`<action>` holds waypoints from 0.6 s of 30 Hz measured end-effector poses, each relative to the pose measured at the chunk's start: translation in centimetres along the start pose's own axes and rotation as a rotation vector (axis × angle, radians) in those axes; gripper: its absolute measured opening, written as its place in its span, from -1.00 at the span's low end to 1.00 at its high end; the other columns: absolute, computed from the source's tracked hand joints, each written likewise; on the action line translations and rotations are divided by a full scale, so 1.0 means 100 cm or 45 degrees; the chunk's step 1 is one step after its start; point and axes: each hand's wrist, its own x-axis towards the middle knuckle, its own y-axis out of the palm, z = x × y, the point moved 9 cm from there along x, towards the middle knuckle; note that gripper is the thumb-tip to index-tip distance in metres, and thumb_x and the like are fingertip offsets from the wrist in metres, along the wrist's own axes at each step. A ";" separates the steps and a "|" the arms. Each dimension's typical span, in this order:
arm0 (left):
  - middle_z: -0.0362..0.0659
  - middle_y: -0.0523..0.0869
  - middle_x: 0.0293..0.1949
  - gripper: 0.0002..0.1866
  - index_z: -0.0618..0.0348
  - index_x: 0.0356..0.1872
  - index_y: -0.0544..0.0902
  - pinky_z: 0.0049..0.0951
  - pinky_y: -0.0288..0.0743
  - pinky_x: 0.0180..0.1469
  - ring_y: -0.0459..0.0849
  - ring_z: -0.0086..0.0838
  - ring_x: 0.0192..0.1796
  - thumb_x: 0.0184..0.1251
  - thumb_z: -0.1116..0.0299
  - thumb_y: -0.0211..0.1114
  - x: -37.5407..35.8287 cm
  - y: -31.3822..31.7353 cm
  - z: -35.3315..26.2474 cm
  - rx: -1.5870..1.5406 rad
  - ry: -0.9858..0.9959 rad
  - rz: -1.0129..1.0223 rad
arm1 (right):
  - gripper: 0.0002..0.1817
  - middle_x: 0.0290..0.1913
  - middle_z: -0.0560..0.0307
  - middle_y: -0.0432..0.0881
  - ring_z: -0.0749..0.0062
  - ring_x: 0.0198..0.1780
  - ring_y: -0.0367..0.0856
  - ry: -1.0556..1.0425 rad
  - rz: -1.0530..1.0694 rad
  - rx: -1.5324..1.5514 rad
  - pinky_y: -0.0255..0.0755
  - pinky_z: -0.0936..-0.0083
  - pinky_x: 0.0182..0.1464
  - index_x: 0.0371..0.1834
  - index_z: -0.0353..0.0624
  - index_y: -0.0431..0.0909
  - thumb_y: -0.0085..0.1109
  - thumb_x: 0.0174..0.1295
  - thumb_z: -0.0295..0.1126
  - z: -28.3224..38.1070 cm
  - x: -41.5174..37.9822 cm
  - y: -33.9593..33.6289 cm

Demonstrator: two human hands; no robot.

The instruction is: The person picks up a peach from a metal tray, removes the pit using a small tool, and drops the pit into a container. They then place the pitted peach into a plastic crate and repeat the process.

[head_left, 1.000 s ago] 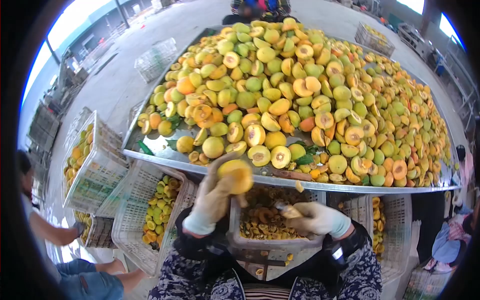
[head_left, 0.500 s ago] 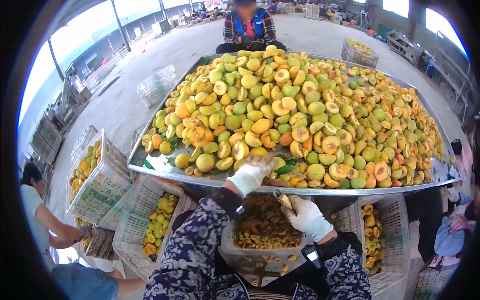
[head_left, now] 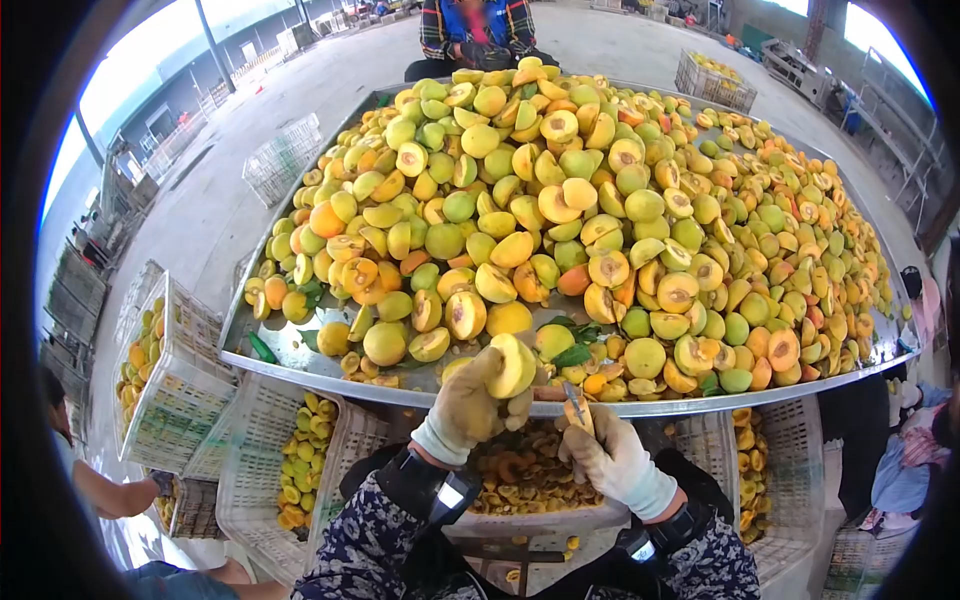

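My left hand (head_left: 462, 402), in a stained work glove, grips a yellow-green peach (head_left: 513, 365) above the near edge of the metal table. My right hand (head_left: 612, 458), in a white glove, is closed round a small metal-bladed tool (head_left: 576, 405), its tip pointing up; its exact kind is hard to make out. On the metal table (head_left: 470, 398) lies a big heap of peaches (head_left: 480, 210), many of them cut in half, with some green leaves. Below my hands a crate (head_left: 540, 522) holds brownish-yellow scraps (head_left: 510, 465).
To the left, a plastic crate (head_left: 265, 480) holds peach halves, and another full crate (head_left: 185, 390) stands beyond. A right-hand crate (head_left: 790, 470) also contains peach pieces. Across the table sits a person in a blue vest (head_left: 475, 25). Other people are partly visible at both sides.
My left hand has moved from the heap back toward me and now holds a peach. The right hand stays near the table edge with the tool. The view has tilted down slightly.
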 end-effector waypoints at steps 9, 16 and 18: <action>0.04 0.56 -0.30 -0.43 0.18 0.31 0.43 -0.41 0.43 -0.52 0.48 -0.37 -0.50 0.51 -0.04 -0.02 -0.005 0.011 -0.016 -0.195 -0.007 0.346 | -0.66 -0.42 -0.25 0.61 -0.17 -0.34 0.64 -0.275 -0.600 -1.119 0.50 0.06 -0.27 -0.02 -0.25 0.47 0.20 0.26 -0.27 0.039 0.058 -0.059; 0.03 0.58 0.13 -0.51 0.10 0.29 0.32 -0.01 0.60 0.16 0.64 -0.09 0.13 0.38 0.37 0.23 -0.014 -0.040 -0.047 -0.078 0.395 -0.163 | -0.68 -0.29 -0.12 0.65 -0.11 -0.19 0.63 -0.527 -0.634 -1.675 0.52 0.16 -0.12 -0.03 -0.15 0.52 0.20 0.14 -0.34 0.056 0.072 -0.027; 0.02 0.57 0.16 -0.55 0.11 0.28 0.34 -0.03 0.58 0.16 0.64 -0.10 0.10 0.43 0.33 0.17 -0.018 -0.037 -0.059 -0.074 0.441 -0.176 | -0.76 -0.29 -0.07 0.66 -0.01 -0.19 0.61 -0.615 -0.169 -1.467 0.49 0.13 -0.13 -0.15 -0.15 0.54 0.17 0.09 -0.40 0.042 0.074 0.011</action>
